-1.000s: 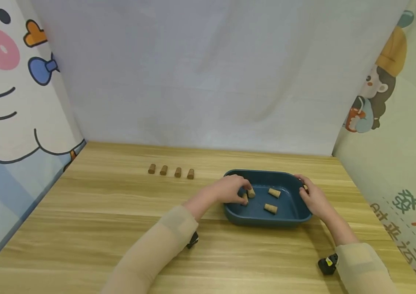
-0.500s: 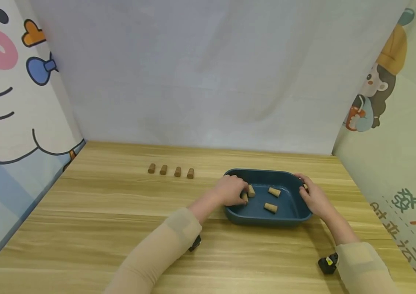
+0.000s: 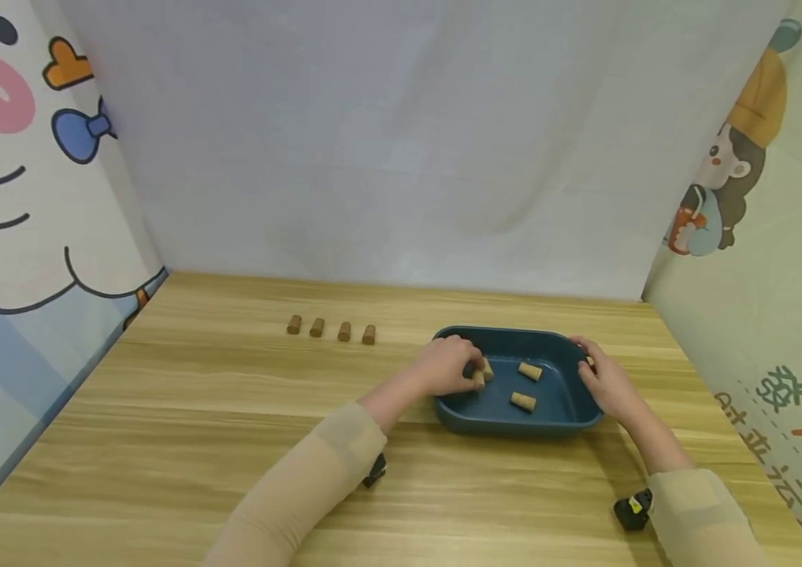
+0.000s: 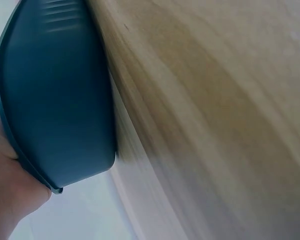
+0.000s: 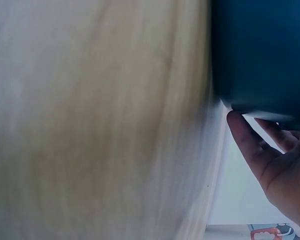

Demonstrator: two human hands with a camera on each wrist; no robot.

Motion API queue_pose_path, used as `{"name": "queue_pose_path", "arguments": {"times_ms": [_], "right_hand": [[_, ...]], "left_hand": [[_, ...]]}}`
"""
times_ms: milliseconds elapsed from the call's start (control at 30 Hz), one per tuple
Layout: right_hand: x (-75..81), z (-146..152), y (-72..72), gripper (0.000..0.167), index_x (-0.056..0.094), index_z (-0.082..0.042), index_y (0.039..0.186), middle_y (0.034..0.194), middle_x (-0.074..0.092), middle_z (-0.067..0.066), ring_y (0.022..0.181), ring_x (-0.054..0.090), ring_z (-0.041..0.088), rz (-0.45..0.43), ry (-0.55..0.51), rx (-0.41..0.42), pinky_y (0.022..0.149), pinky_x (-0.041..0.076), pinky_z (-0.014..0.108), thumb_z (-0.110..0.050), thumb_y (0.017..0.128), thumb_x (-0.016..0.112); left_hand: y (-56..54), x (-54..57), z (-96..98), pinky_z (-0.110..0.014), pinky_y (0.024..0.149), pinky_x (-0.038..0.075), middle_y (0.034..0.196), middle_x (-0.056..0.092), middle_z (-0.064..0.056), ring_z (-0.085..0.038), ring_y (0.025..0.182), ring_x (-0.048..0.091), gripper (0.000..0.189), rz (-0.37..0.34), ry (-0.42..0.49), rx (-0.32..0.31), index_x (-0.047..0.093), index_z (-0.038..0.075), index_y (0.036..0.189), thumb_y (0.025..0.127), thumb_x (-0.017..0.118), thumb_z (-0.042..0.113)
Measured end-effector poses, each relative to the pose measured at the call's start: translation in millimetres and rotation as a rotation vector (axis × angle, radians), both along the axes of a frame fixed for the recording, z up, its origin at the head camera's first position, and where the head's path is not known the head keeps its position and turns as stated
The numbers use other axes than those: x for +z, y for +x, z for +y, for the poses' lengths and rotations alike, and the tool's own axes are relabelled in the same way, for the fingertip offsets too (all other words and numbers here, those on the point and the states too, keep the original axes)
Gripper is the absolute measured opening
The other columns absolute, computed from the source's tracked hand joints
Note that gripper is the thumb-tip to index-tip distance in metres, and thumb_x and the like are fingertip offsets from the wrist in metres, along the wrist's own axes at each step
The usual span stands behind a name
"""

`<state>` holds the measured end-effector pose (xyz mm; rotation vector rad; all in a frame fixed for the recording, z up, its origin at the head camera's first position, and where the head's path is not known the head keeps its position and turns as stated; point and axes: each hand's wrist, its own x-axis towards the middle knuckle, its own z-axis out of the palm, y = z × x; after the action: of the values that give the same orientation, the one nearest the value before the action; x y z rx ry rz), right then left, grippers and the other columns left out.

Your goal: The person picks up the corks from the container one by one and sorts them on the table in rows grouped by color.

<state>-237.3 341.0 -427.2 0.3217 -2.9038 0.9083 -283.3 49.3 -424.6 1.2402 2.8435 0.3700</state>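
A dark blue plastic basin (image 3: pixel 510 426) stands on the table, with several light corks lying in it. My left hand (image 3: pixel 447 366) reaches over the basin's left side and pinches a cork (image 3: pixel 479 379) between thumb and fingers. Right beside that one lies another cork (image 3: pixel 488 369), partly hidden by the fingers. Two more, an upper cork (image 3: pixel 530 371) and a lower cork (image 3: pixel 523 402), lie apart from the hands. My right hand (image 3: pixel 607 383) grips the basin's right end, thumb at the inner side. In the right wrist view its fingers (image 5: pixel 250 145) reach under the basin's outer wall (image 5: pixel 265 55).
Several darker brown corks (image 3: pixel 345 331) stand in a row on the wooden table (image 3: pixel 181 409), left of the basin. A pale cloth (image 3: pixel 401 157) hangs behind the table. Printed sheets flank both sides. A black wrist camera (image 3: pixel 632 510) sits by the right sleeve.
The cork at my left fingers has shifted slightly right, up against its neighbour. My right hand and the basin have stayed in place.
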Motion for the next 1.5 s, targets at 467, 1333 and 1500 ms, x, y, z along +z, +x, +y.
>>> {"name": "queue_pose_path", "arguments": {"times_ms": [467,1333,1500], "right_hand": [[-0.3,0,1.0,0.041,0.034,0.006,0.138,0.129,0.042,0.039,0.107,0.053,0.049,0.016,-0.007,-0.003,0.086,0.046,0.057,-0.003,0.098,0.037],[1.5,-1,1.2,0.041,0.035,0.006,0.137,0.128,0.044,0.039,0.104,0.055,0.049,0.024,-0.008,-0.003,0.083,0.047,0.057,-0.001,0.097,0.037],[1.9,-2,2.4,0.041,0.035,0.006,0.138,0.128,0.043,0.04,0.103,0.055,0.049,0.02,-0.008,-0.001,0.081,0.048,0.055,-0.002,0.098,0.037]], "left_hand": [[12.9,18.4,-9.7,-0.025,0.088,0.048,0.11,0.064,0.003,-0.014,0.105,0.056,0.03,-0.064,0.163,-0.019,0.067,0.016,0.113,0.088,0.068,0.032],[39.5,56.2,-69.1,-0.032,0.097,0.046,0.116,0.062,0.001,-0.016,0.113,0.054,0.03,-0.025,0.384,-0.019,0.065,0.015,0.114,0.087,0.07,0.024],[37.2,50.2,-86.5,-0.033,0.098,0.046,0.116,0.063,0.001,-0.016,0.114,0.054,0.029,0.001,0.447,-0.004,0.065,0.014,0.113,0.085,0.071,0.022]]}}
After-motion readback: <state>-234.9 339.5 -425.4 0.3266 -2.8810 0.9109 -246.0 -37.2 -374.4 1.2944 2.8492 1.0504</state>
